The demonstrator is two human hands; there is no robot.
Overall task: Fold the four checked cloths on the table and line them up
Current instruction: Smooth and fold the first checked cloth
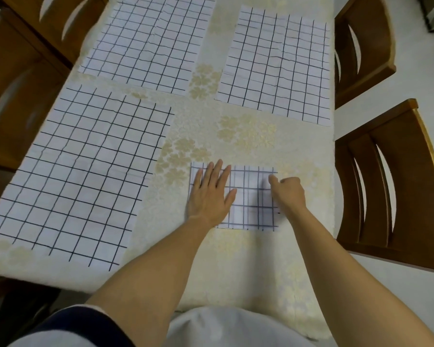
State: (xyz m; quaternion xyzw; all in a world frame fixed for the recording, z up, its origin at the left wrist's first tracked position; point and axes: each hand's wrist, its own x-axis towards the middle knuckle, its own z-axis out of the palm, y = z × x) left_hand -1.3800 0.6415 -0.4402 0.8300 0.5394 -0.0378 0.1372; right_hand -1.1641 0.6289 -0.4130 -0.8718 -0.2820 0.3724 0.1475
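Four white cloths with black grid lines lie on the table. A small folded cloth (pixel 252 206) sits near the front right. My left hand (pixel 211 194) lies flat with fingers spread on its left half. My right hand (pixel 287 192) rests curled at its right edge, fingers bent onto the fabric; whether it pinches the edge I cannot tell. Three cloths lie spread flat: a large one at the near left (pixel 80 166), one at the far left (pixel 148 41), and one at the far right (pixel 281 66).
The table wears a cream tablecloth (pixel 236 266) with gold flower patterns. Wooden chairs stand at the right (pixel 396 186), far right (pixel 361 46) and left (pixel 20 78). The table's near edge runs just in front of my body.
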